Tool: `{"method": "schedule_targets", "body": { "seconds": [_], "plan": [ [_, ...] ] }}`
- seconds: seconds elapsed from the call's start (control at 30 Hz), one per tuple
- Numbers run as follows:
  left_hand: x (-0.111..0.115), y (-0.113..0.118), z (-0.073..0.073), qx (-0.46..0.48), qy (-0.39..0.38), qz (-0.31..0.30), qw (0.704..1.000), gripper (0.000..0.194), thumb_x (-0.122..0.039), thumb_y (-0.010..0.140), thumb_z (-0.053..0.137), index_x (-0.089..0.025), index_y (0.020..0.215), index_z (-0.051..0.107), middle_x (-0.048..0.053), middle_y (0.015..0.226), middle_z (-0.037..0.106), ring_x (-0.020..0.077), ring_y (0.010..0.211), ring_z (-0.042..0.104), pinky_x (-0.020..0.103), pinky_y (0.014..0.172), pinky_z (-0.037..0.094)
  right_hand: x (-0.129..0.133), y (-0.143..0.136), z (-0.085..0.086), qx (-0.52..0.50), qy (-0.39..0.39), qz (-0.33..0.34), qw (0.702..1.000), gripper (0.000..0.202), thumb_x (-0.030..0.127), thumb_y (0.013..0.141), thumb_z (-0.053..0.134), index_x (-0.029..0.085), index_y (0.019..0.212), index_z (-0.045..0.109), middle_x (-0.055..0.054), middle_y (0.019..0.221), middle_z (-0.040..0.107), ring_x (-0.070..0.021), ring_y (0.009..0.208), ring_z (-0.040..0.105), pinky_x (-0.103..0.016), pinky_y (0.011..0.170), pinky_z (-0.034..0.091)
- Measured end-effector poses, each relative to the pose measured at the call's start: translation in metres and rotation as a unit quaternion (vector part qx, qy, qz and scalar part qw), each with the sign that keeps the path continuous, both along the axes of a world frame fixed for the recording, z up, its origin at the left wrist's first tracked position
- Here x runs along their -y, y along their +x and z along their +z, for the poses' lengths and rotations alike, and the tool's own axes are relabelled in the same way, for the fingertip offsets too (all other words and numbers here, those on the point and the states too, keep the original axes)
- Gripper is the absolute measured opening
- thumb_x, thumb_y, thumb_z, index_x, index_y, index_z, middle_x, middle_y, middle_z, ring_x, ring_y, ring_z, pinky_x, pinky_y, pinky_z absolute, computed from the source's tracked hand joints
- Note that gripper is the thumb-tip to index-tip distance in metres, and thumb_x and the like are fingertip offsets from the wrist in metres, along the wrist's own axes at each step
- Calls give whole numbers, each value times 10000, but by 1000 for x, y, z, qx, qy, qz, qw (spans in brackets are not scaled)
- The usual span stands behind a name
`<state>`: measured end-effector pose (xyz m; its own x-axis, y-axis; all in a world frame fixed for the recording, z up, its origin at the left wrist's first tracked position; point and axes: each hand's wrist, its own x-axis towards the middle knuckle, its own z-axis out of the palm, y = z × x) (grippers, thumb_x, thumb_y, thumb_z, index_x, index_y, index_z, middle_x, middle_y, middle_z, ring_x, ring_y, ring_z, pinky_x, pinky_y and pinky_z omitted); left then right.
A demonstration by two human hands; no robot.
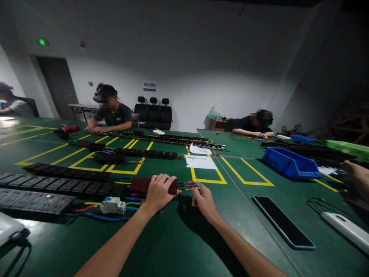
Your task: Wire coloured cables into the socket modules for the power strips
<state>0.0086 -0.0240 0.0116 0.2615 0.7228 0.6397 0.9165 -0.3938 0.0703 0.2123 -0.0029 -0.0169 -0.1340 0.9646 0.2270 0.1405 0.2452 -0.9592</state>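
My left hand (161, 191) is wrapped over the right end of a dark reddish-brown block (140, 185), which lies in line with a long black socket strip (83, 187). Coloured wires (188, 184) come out past the block's right end. Their tips are pinched between the fingers of my right hand (202, 197). Left of my forearm, a white breaker (113, 205) sits among red, yellow and blue wires. A second socket strip (34, 200) lies nearer to me.
A phone (284, 222) and a white power strip (347, 230) lie to the right, below a blue bin (291, 163). White papers (201, 162) and more black strips (147, 154) lie ahead. People sit across the table; another person's hand shows at the right edge.
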Motion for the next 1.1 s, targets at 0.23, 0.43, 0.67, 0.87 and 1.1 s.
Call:
{"method": "schedule_targets", "body": {
  "seconds": [0.23, 0.43, 0.67, 0.87, 1.1],
  "plan": [
    [3, -3, 3, 37, 67, 3, 997, 454, -533, 883, 658, -216, 1207, 667, 89, 993, 689, 250, 957, 607, 395, 847, 384, 3, 0, 14, -117, -68, 24, 991, 404, 527, 780, 663, 168, 959, 619, -87, 928, 730, -142, 528, 644, -212, 377, 428],
    [6, -1, 9, 30, 133, -24, 990, 479, -537, 889, 647, -190, 1216, 690, 88, 943, 690, 233, 888, 607, 383, 816, 387, 6, 5, 27, -240, -137, 39, 960, 397, 398, 655, 841, 181, 925, 647, -63, 911, 742, -198, 817, 718, -166, 438, 440],
    [12, -1, 16, 40, 156, -55, 985, 466, -506, 887, 664, -193, 1232, 688, 85, 944, 688, 225, 878, 611, 375, 813, 394, 7, 5, 31, -344, -261, 84, 898, 332, 201, 650, 850, 195, 918, 655, 7, 721, 709, -82, 542, 613, -131, 413, 432],
    [16, -1, 18, 41, 161, -67, 984, 493, -519, 884, 664, -197, 1256, 678, 88, 962, 682, 228, 888, 607, 381, 829, 398, 9, 8, 33, -378, -304, 139, 863, 314, 185, 679, 815, 196, 948, 654, 17, 655, 676, -51, 401, 468, -137, 351, 366],
    [12, 3, 17, 24, 128, -29, 991, 491, -524, 884, 663, -193, 1245, 682, 90, 960, 682, 233, 900, 604, 382, 818, 397, 6, 8, 29, -290, -221, 59, 929, 280, 306, 672, 819, 175, 850, 647, -25, 766, 729, -50, 416, 504, -147, 353, 360]
  ]
}}
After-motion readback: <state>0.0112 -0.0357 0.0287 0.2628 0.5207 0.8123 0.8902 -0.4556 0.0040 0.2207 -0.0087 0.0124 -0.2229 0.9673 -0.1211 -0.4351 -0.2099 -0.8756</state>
